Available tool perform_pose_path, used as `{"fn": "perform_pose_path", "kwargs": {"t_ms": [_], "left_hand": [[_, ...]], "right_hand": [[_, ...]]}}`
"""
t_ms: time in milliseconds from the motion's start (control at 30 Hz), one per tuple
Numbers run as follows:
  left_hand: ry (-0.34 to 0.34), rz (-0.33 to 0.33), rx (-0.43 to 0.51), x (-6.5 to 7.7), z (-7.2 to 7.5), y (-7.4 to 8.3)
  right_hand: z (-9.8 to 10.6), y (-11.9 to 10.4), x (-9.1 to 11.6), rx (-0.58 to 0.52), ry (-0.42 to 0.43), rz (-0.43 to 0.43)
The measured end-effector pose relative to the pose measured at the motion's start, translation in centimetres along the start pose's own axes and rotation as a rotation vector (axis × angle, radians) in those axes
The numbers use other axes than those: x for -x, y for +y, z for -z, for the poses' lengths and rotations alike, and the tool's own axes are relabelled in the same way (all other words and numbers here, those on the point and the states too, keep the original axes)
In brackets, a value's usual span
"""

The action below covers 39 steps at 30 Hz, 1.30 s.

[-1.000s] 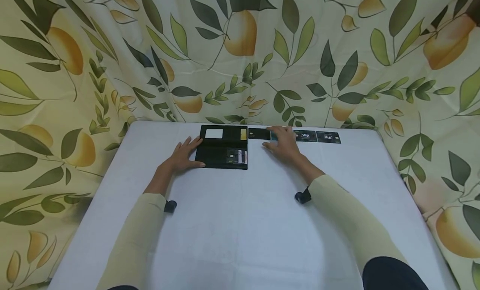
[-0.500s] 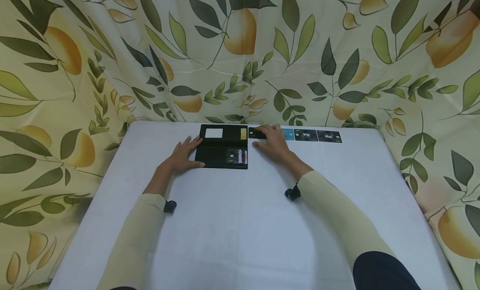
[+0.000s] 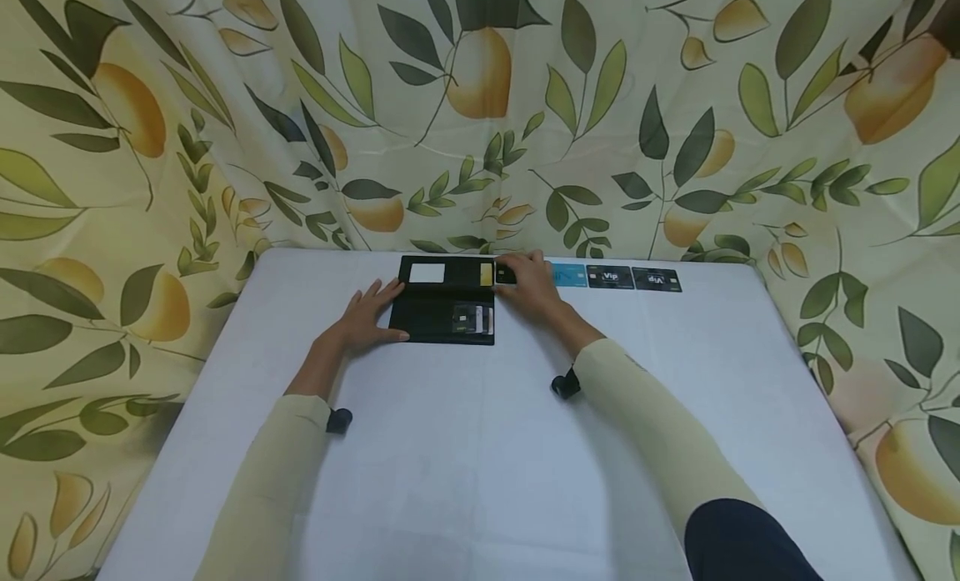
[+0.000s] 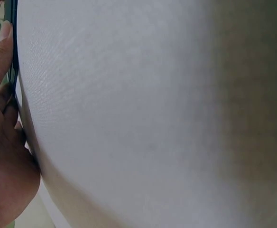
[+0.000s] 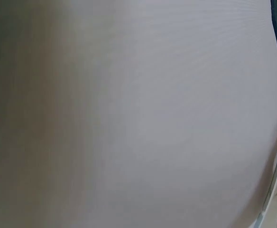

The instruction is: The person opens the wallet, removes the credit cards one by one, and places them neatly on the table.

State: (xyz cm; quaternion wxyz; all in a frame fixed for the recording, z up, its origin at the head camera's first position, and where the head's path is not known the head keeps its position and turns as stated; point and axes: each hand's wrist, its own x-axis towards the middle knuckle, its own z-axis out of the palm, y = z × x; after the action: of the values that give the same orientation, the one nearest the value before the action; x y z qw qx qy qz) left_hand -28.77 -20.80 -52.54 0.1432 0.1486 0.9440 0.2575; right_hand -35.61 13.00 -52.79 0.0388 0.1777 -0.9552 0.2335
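An opened black wallet (image 3: 442,310) lies flat near the table's far edge, with a white card (image 3: 427,272), a yellow card (image 3: 486,274) and several dark cards (image 3: 472,318) in its pockets. My left hand (image 3: 360,321) rests at its left edge, fingers spread and thumb on the lower corner. Beside the wallet's right edge, my right hand (image 3: 529,287) reaches over a black card (image 3: 507,275), its thumb and finger straddling the card near the wallet. The hand hides most of that card. In the left wrist view, the thumb (image 4: 1,57) lies along the wallet's dark edge.
A blue card (image 3: 570,275) and two black Vip cards, one nearer (image 3: 610,277) and one farther right (image 3: 657,279), continue the row rightward. A white cloth covers the table (image 3: 450,456). Behind it hangs a fruit-and-leaf patterned curtain (image 3: 480,181).
My right hand has slid left along the row of cards to the wallet's right edge, uncovering the blue card. My left hand and the wallet have stayed in place.
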Motion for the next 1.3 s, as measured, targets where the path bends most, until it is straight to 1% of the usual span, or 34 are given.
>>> {"fn": "perform_pose_path", "kwargs": {"t_ms": [167, 400, 767, 1000, 1300], "left_hand": [[0.002, -0.008, -0.001, 0.0, 0.0, -0.1], [0.002, -0.010, -0.002, 0.0, 0.0, -0.2], [0.007, 0.009, 0.008, 0.0, -0.2, -0.4], [0.006, -0.013, -0.017, -0.2, -0.3, -0.6], [0.003, -0.016, -0.016, -0.1, -0.2, -0.5]], "right_hand": [[-0.2, -0.6, -0.5, 0.008, -0.020, 0.003], [-0.4, -1.2, -0.8, 0.007, -0.047, -0.006], [-0.3, -1.5, -0.8, -0.008, -0.039, 0.002], [-0.7, -1.4, -1.0, 0.004, -0.022, 0.007], [-0.7, -1.1, -1.0, 0.034, -0.012, 0.047]]}}
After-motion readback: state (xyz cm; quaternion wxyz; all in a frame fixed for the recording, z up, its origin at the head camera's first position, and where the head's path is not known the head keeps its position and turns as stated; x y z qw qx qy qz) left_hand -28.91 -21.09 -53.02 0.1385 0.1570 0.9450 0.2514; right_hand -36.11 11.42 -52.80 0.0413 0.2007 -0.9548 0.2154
